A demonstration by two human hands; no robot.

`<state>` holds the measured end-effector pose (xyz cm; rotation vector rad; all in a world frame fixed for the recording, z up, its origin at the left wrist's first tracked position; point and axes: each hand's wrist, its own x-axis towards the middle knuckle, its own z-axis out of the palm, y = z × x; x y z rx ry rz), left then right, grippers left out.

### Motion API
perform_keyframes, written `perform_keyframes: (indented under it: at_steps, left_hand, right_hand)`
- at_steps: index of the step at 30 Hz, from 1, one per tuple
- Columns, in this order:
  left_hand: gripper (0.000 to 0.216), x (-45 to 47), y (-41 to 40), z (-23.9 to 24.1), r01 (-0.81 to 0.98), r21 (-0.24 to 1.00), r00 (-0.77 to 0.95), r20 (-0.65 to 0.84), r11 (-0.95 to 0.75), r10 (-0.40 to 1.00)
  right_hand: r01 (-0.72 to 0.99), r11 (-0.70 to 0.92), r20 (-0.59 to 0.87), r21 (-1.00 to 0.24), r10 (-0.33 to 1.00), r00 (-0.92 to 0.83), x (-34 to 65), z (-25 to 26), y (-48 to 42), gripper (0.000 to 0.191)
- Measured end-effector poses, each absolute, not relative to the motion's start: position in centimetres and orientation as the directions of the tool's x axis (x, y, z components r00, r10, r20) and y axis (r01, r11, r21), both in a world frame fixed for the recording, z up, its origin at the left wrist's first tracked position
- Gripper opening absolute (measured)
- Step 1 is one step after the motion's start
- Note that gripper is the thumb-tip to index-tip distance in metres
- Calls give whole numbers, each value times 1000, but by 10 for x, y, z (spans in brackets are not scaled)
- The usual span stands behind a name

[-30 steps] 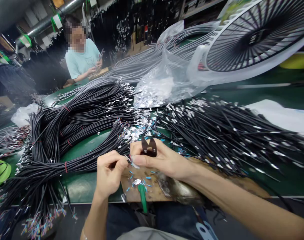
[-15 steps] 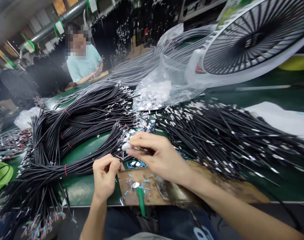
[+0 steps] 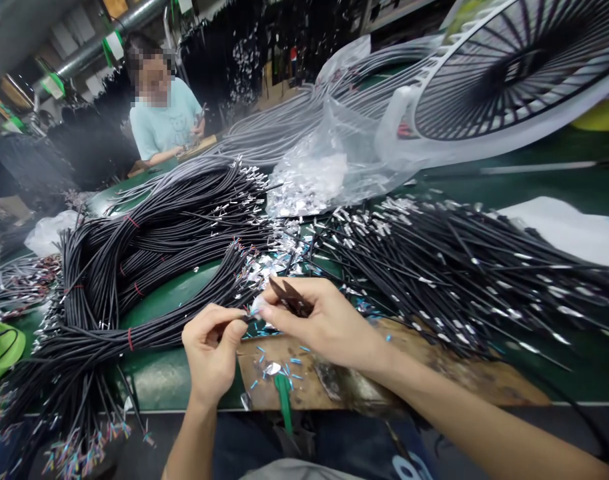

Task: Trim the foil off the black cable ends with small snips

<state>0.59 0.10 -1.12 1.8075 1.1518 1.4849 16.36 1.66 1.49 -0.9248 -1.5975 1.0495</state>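
My left hand [image 3: 211, 350] is closed, thumb against forefinger, pinching the end of a black cable [image 3: 245, 317] from which fine coloured wires poke out. Most of that cable is hidden by the fingers. Touching the cable's tip is my right hand [image 3: 329, 323], with white wrapping [image 3: 258, 306] on a fingertip. Dark snips [image 3: 290, 297] lie in the right palm, their pointed blades slightly apart and turned up and left. Below the hands, a brown board [image 3: 304, 383] carries blue wire scraps, a foil piece and a green-handled tool [image 3: 283, 400].
Bundled black cables [image 3: 179, 327] curve across the left side; loose black cables [image 3: 434, 267] with silvery ends fill the right. Behind are a clear plastic bag [image 3: 309, 180] of foil bits, grey cables [image 3: 284, 130] and a fan [image 3: 514, 73]. A co-worker [image 3: 167, 123] sits across the green table.
My right hand's fingertips have come down onto the cable end at my left hand. The snips' blades now show plainly above the fingers. My left hand has turned slightly, its thumb pointing right.
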Motion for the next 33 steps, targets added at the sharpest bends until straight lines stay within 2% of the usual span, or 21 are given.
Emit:
perform_keyframes:
  at_steps: [6,9,13,16,19,22,26,31,33]
  left_hand:
    - [13,13,-2,-8,259,811,32,535,-524,844]
    - [15,15,-3,-7,237,817,-34,548,-526,836]
    - [19,15,-3,-8,216,834,-103,537,-508,837]
    - [8,14,-3,-11,208,849,-129,516,-486,847]
    - [20,13,-4,-11,209,883,-142,453,-421,880]
    - [11,13,-4,-10,227,891,-105,424,-393,899]
    - [10,14,-4,-9,224,882,-104,445,-415,889]
    - [8,13,-4,-9,217,877,-108,458,-429,882]
    - [8,13,-4,-9,219,875,-101,461,-432,882]
  right_hand:
    - [116,324,303,-939,938,-168,163,7,15,19]
    - [165,381,364,-910,923,-125,165,2,14,27]
    - [222,466,434,-857,883,-177,167,1,13,22]
    - [213,482,438,-850,871,-222,167,4,12,23]
    - [225,497,449,-838,862,-236,167,5,12,25]
    - [248,513,454,-822,852,-260,167,7,12,27]
    - [245,496,432,-833,860,-272,168,8,12,28]
    - [248,409,389,-878,913,-127,170,8,13,21]
    - [249,416,389,-874,908,-154,170,8,13,20]
